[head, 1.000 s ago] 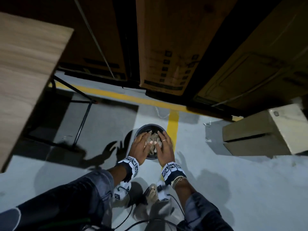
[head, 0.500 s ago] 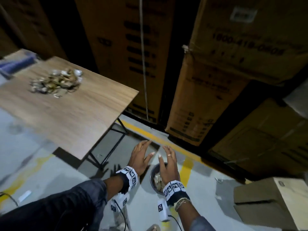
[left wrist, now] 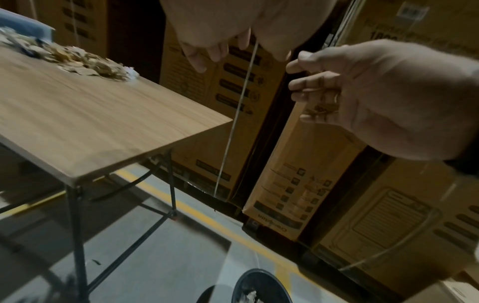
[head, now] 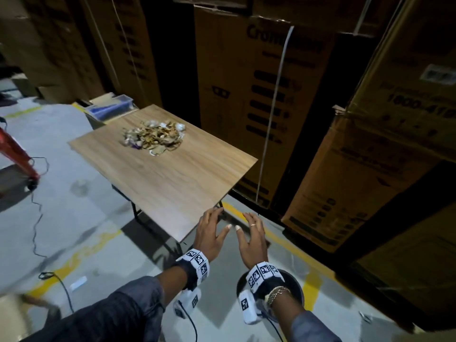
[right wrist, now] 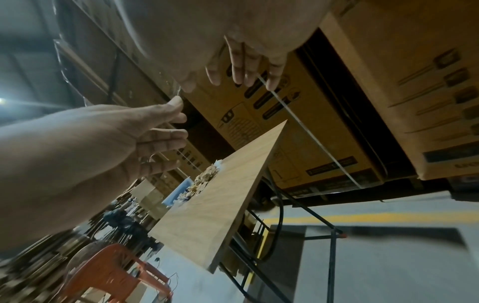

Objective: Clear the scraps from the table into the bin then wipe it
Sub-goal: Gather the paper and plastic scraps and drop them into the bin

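Observation:
A pile of pale and brown scraps [head: 153, 137] lies on the far half of the wooden table [head: 172, 183]. My left hand [head: 211, 230] and right hand [head: 251, 235] hover side by side in the air at the table's near corner, palms down, fingers spread, holding nothing. The round dark bin [head: 296, 290] stands on the floor under my right wrist, partly hidden by it. In the left wrist view the bin [left wrist: 259, 287] shows a few scraps inside, and the scraps [left wrist: 77, 61] and table [left wrist: 103, 114] lie to the left. The right wrist view shows the table [right wrist: 220, 194] edge-on.
Tall stacked cardboard boxes [head: 259, 95] wall in the far and right sides. A blue tray [head: 108, 109] sits behind the table. A red chair [head: 14, 154] and loose cables [head: 37, 218] are on the grey floor at left. A yellow line [head: 283, 243] runs past the bin.
Both hands have lifted out of the bin, where they were together over the scraps, and moved up toward the table's corner. My view swung from the bin up to the table.

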Demonstrator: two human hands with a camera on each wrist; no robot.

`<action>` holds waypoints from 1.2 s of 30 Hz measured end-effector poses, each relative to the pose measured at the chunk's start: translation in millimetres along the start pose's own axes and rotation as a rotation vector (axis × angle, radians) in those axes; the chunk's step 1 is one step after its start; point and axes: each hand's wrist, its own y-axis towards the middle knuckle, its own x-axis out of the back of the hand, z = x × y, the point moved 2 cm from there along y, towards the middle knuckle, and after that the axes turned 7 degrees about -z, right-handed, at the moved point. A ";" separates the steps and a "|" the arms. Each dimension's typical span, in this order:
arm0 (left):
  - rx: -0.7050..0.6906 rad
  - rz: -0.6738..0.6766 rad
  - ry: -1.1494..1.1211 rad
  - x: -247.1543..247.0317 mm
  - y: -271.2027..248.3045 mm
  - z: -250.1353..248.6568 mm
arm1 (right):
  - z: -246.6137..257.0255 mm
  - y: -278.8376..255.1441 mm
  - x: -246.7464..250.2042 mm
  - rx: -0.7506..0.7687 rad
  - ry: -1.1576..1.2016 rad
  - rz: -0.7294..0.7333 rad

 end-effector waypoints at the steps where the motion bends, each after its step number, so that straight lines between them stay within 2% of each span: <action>1: -0.006 -0.022 -0.020 11.9 4.5 6.7 | 9.0 1.6 -12.6 0.010 -0.007 0.009; 4: -0.027 -0.047 -0.024 48.3 17.3 36.0 | 37.7 5.6 -58.3 0.034 -0.054 0.030; 9: -0.082 -0.064 -0.001 108.7 44.4 93.0 | 86.0 13.3 -130.0 0.070 -0.065 -0.017; 14: -0.114 -0.038 0.061 157.8 63.3 145.0 | 123.4 21.5 -180.8 0.040 -0.117 -0.040; 17: -0.140 -0.035 0.080 184.3 71.7 162.0 | 140.2 26.1 -209.2 0.079 -0.092 0.005; 23: -0.033 -0.035 0.090 217.8 88.5 201.2 | 157.1 39.7 -272.0 0.135 -0.100 0.115; 29: 0.004 -0.057 0.196 240.1 122.4 245.0 | 184.0 84.0 -344.3 0.103 -0.002 0.133; 36: -0.030 0.016 0.276 260.5 206.6 303.1 | 191.3 165.1 -421.7 0.007 0.103 0.054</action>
